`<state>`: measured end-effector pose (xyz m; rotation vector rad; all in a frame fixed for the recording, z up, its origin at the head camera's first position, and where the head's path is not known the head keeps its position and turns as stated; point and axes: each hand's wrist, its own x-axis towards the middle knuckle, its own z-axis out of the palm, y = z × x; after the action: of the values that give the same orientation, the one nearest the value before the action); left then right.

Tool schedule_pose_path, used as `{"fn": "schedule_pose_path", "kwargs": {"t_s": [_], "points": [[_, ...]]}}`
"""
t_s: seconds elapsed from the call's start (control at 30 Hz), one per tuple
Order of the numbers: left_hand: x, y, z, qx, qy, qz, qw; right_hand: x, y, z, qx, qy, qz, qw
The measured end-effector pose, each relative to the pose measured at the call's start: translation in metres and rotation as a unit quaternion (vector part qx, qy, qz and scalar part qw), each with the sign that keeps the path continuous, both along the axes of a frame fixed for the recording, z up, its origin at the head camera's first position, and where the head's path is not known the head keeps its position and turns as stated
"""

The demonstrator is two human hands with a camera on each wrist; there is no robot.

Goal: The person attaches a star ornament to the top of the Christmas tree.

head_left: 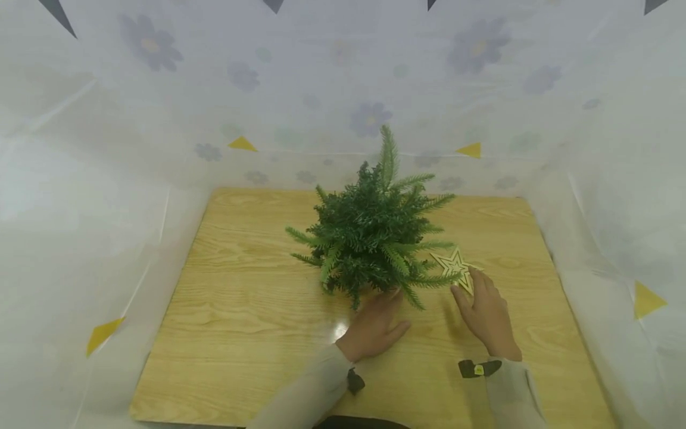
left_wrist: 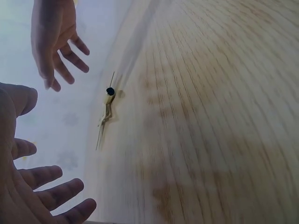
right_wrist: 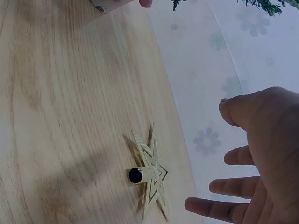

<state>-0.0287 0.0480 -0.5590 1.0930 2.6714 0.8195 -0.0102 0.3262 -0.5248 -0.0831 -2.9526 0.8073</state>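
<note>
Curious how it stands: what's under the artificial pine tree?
The artificial pine tree overhangs the wooden table; the left hand is at its lower branches, and a branch tip crosses the star ornament. Foliage hides any base and tabletop directly beneath.

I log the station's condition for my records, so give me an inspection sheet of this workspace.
Surface: wood-grain table, with one bright glare spot.
Job's things: green artificial tree near the middle; openwork star with a short dark-mouthed tube, on the table at the tree's right.
Clutter: nothing seen.
Left hand: at the near side of the tree's base, fingers spread.
Right hand: by the star, fingers spread, not gripping it.
Cables: nothing seen.
Surroundings: pale sheeting with flower prints and yellow triangles.
</note>
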Motion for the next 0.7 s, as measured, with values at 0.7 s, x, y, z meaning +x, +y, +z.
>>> {"fn": "schedule_pose_path", "kwargs": {"t_s": [0.7], "points": [[-0.007, 0.025, 0.000, 0.003, 0.008, -0.004, 1.0000, -0.004, 0.010, 0.000, -0.010, -0.029, -0.012, 0.999]]}}
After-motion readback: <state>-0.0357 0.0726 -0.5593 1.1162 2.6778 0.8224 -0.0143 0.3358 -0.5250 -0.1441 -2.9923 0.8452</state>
